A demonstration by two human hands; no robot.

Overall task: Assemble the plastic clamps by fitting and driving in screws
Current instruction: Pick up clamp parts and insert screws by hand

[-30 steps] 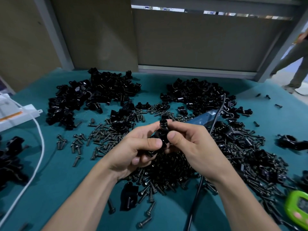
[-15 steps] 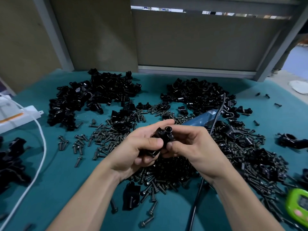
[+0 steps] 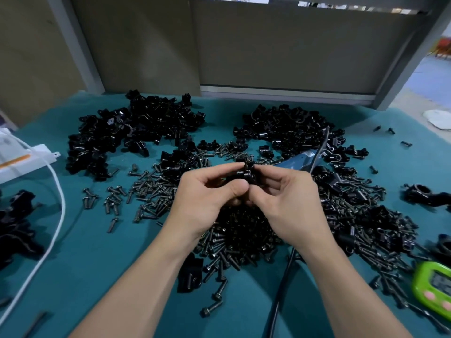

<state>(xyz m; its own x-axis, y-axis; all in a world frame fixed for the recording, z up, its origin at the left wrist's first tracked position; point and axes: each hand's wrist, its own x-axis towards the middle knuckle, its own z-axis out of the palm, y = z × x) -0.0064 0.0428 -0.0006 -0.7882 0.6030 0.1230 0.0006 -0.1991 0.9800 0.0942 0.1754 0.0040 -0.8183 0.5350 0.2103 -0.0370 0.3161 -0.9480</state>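
While pinching a black plastic clamp [image 3: 246,173] from nine o'clock with the left hand [image 3: 207,201] and from three o'clock with the right hand [image 3: 288,201], holding it at the centre of the view, lifted clear of the teal table [image 3: 85,252]. Pressing both thumb tips together just below it, curling the fingers of each hand round it and hiding most of its shape. Cannot tell whether a screw sits in it. Directly beneath the hands, toward six o'clock: a dense heap of black screws [image 3: 241,237], thinning into loose scatter toward nine o'clock and running thick toward four o'clock. At eleven o'clock, a large pile of black clamp parts [image 3: 136,132]; at one o'clock, a second pile [image 3: 288,128]. Just beyond the right hand at two o'clock, lying on its side, a blue power screwdriver [image 3: 300,159], with a black cable [image 3: 280,289] passing under the right forearm toward six o'clock. Near seven o'clock, beside the left forearm, a single black clamp piece [image 3: 190,274]. At three o'clock, well apart, one larger black clamp [image 3: 424,195]. At four o'clock, at the frame edge, a green timer [image 3: 436,286]. At nine o'clock, a white box [image 3: 22,159] and a white cord [image 3: 58,211] curving toward eight o'clock.
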